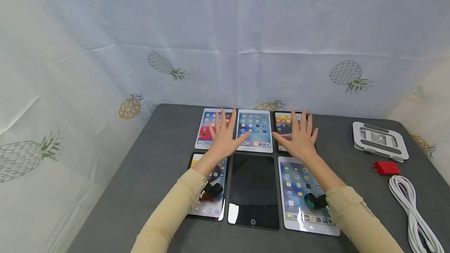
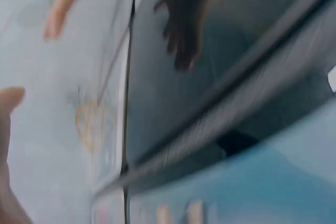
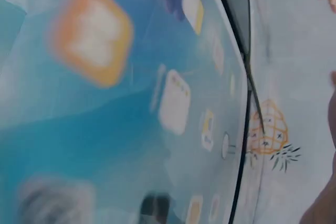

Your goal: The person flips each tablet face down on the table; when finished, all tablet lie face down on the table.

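Left hand (image 1: 223, 138) and right hand (image 1: 299, 138), fingers spread, flanking middle tablet (image 1: 255, 130).

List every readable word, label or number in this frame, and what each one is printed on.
"PINEAPPLE", mirrored: on the white backdrop cloth, top centre.
"...PLE", mirrored and cut off by the frame edge: same cloth, top right.
App icon labels on the tablets: too small to read.
Wrist views: too blurred to read.
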A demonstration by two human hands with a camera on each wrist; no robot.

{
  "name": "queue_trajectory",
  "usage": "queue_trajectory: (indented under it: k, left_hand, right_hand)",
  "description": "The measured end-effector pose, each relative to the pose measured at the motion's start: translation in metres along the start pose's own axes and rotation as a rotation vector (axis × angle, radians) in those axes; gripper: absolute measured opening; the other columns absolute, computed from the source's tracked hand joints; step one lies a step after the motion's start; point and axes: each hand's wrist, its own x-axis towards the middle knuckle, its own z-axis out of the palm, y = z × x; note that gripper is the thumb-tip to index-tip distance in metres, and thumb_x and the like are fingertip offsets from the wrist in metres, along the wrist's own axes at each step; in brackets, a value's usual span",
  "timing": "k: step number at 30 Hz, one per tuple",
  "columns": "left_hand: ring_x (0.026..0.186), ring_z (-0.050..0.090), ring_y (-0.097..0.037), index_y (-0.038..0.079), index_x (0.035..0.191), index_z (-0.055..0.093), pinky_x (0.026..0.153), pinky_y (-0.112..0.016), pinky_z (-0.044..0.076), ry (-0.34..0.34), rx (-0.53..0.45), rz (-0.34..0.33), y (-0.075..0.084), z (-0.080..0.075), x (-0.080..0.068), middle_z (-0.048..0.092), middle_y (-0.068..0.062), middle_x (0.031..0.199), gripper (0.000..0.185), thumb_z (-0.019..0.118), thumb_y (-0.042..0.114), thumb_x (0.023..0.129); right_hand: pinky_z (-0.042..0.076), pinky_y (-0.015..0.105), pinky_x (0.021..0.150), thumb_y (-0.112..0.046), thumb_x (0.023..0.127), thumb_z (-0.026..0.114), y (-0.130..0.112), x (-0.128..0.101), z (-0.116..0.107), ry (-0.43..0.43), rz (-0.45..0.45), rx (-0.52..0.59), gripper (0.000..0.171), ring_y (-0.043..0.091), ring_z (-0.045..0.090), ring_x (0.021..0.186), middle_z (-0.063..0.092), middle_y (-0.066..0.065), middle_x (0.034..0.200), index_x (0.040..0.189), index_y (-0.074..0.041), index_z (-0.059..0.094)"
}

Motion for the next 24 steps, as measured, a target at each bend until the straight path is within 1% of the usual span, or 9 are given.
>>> queue_trajectory:
  k: [4,6,8,11,13,15,19,22,24]
  left_hand:
    - [0.147,0.000,-0.037,0.010,0.156,0.019,0.114,-0.063,0.005,-0.073,-0.265,0.103,0.015,0.003,-0.021,0.004,-0.017,0.162,0.084,0.057,0.048,0.092]
    - [0.146,0.014,-0.037,0.007,0.153,0.030,0.114,-0.060,0.016,-0.104,-0.365,0.138,0.024,0.005,-0.033,0.018,-0.017,0.160,0.074,0.059,0.040,0.093]
    - [0.142,0.028,-0.035,0.009,0.149,0.038,0.112,-0.055,0.027,-0.156,-0.489,0.136,0.034,0.006,-0.045,0.030,-0.015,0.155,0.065,0.060,0.034,0.094]
    - [0.135,0.042,-0.026,0.015,0.145,0.047,0.108,-0.046,0.037,-0.268,-0.654,0.053,0.049,0.008,-0.063,0.045,-0.007,0.148,0.055,0.061,0.033,0.095]
    - [0.131,0.047,-0.024,0.015,0.143,0.050,0.106,-0.044,0.041,-0.357,-0.777,-0.019,0.058,0.010,-0.074,0.049,-0.006,0.144,0.051,0.061,0.031,0.096]
    - [0.130,0.048,-0.022,0.012,0.142,0.050,0.106,-0.042,0.040,-0.441,-0.882,-0.083,0.065,0.013,-0.082,0.049,-0.007,0.144,0.050,0.061,0.029,0.096]
    - [0.131,0.047,-0.026,0.000,0.143,0.044,0.108,-0.040,0.039,-0.577,-1.126,-0.172,0.073,0.019,-0.093,0.044,-0.015,0.147,0.052,0.059,0.020,0.097]
    - [0.134,0.042,-0.029,-0.005,0.143,0.040,0.110,-0.040,0.036,-0.641,-1.270,-0.245,0.077,0.021,-0.098,0.040,-0.019,0.148,0.052,0.056,0.017,0.099]
    - [0.136,0.040,-0.031,-0.007,0.144,0.038,0.111,-0.040,0.035,-0.666,-1.332,-0.291,0.080,0.022,-0.101,0.039,-0.020,0.148,0.053,0.054,0.016,0.099]
  right_hand:
    - [0.011,0.079,0.101,-0.052,0.089,0.063,0.005,-0.017,-0.015,-0.090,0.014,0.143,0.101,0.052,-0.006,0.142,-0.013,0.024,0.159,0.157,-0.007,0.003]
    - [0.015,0.080,0.099,-0.044,0.091,0.064,0.008,-0.027,-0.024,-0.136,0.014,0.190,0.094,0.057,0.002,0.139,-0.004,0.031,0.157,0.155,0.000,0.010]
    - [0.018,0.079,0.098,-0.037,0.093,0.064,0.012,-0.040,-0.033,-0.175,0.012,0.216,0.087,0.060,0.009,0.137,0.005,0.035,0.155,0.152,0.005,0.016]
    - [0.024,0.078,0.097,-0.032,0.094,0.062,0.018,-0.059,-0.045,-0.207,0.000,0.218,0.076,0.059,0.018,0.133,0.017,0.037,0.151,0.149,0.008,0.025]
    - [0.031,0.074,0.095,-0.031,0.095,0.061,0.023,-0.071,-0.051,-0.216,-0.006,0.224,0.072,0.056,0.026,0.130,0.024,0.036,0.148,0.147,0.008,0.030]
    - [0.037,0.069,0.094,-0.029,0.096,0.060,0.028,-0.081,-0.056,-0.225,-0.009,0.233,0.068,0.053,0.032,0.127,0.030,0.035,0.144,0.146,0.008,0.032]
    - [0.047,0.061,0.089,-0.026,0.097,0.060,0.036,-0.099,-0.064,-0.254,0.020,0.254,0.064,0.049,0.042,0.121,0.037,0.034,0.137,0.144,0.009,0.035]
    - [0.048,0.060,0.086,-0.030,0.097,0.059,0.041,-0.109,-0.067,-0.288,0.068,0.240,0.064,0.049,0.045,0.118,0.041,0.033,0.133,0.143,0.008,0.036]
    - [0.047,0.061,0.085,-0.033,0.097,0.059,0.043,-0.115,-0.069,-0.310,0.097,0.225,0.064,0.049,0.046,0.118,0.042,0.033,0.133,0.143,0.006,0.037]
